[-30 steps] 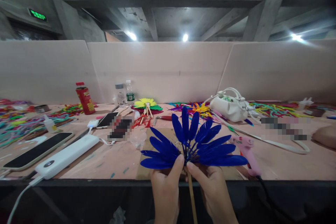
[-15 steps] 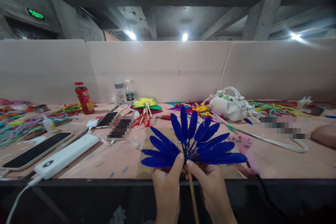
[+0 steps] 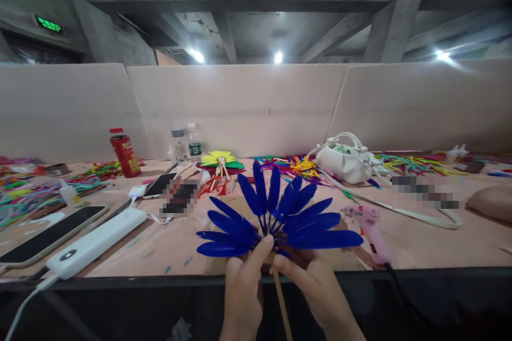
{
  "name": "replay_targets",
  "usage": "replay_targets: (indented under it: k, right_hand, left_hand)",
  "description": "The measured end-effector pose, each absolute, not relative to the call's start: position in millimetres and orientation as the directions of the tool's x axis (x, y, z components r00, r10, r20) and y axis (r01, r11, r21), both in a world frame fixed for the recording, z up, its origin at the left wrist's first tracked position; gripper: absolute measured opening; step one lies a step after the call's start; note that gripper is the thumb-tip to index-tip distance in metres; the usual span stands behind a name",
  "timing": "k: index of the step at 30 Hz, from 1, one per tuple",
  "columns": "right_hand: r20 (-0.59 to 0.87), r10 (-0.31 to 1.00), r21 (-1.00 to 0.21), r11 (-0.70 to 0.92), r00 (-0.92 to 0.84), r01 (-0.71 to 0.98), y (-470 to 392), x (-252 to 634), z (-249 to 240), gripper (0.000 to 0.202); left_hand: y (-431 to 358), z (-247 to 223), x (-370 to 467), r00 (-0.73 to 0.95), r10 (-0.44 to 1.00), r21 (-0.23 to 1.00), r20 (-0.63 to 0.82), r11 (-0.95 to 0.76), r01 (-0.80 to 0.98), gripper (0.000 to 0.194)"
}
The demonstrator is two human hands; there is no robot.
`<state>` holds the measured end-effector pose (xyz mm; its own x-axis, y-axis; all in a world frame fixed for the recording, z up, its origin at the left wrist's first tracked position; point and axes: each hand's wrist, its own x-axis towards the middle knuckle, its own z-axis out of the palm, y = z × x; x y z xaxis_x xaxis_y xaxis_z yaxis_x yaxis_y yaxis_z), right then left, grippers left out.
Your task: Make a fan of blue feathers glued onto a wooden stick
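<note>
Blue feathers spread in a fan (image 3: 308, 221) above a thin wooden stick (image 3: 282, 303), over the table's front edge. My left hand (image 3: 246, 282) pinches the fan's base, its thumb lying on the feather quills. Just right of it, my right hand (image 3: 316, 282) is closed around the top of the stick, thumb at the front. The fingers behind the fan are mostly hidden. A brown board (image 3: 216, 266) lies beneath the feathers. To the right of the fan rests a pink glue gun (image 3: 374, 232) with a black cord.
A white power bank (image 3: 100, 240) and a phone (image 3: 52, 234) lie at left. Behind stand a red bottle (image 3: 126, 155), clear bottles, a yellow feather fan (image 3: 218, 159) and a white handbag (image 3: 344, 161). A person's arm (image 3: 490, 204) rests at the right edge.
Both hands and the blue fan have shifted slightly left. My right thumb has moved down from the quills to the top of the stick.
</note>
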<state>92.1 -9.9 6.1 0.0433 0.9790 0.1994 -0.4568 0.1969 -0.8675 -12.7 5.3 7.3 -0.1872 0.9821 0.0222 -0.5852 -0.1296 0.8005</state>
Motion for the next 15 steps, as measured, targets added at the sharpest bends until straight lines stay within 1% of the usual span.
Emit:
replay_targets:
  k: [2, 4, 6, 8, 11, 15]
  right_hand:
    - [0.226, 0.974, -0.864, 0.194, -0.013, -0.465, -10, 96, 4, 0.05]
    - [0.243, 0.97, -0.87, 0.203, -0.031, -0.448, -8, 102, 2, 0.05]
    - [0.263, 0.964, -0.886, 0.256, 0.034, -0.387, -4, 110, 0, 0.038]
    - [0.27, 0.952, -0.908, 0.301, 0.143, -0.291, -1, 121, -3, 0.028]
    - [0.287, 0.919, -0.928, 0.337, 0.271, -0.16, 6, 138, -7, 0.03]
    - [0.327, 0.878, -0.909, 0.394, 0.35, -0.138, 14, 158, -15, 0.031]
  left_hand:
    - [8, 9, -19, -0.201, 0.98, 0.778, -0.013, -0.116, -0.618, 0.026]
    - [12, 13, -25, -0.263, 0.965, 0.744, -0.001, -0.175, -0.645, 0.029]
    - [15, 18, -31, -0.35, 0.937, 0.714, 0.007, -0.249, -0.654, 0.034]
    - [18, 23, -37, -0.428, 0.904, 0.715, -0.025, -0.283, -0.639, 0.037]
    - [23, 27, -47, -0.471, 0.882, 0.727, 0.001, -0.324, -0.605, 0.037]
    - [31, 23, -57, -0.435, 0.897, 0.735, 0.074, -0.344, -0.584, 0.038]
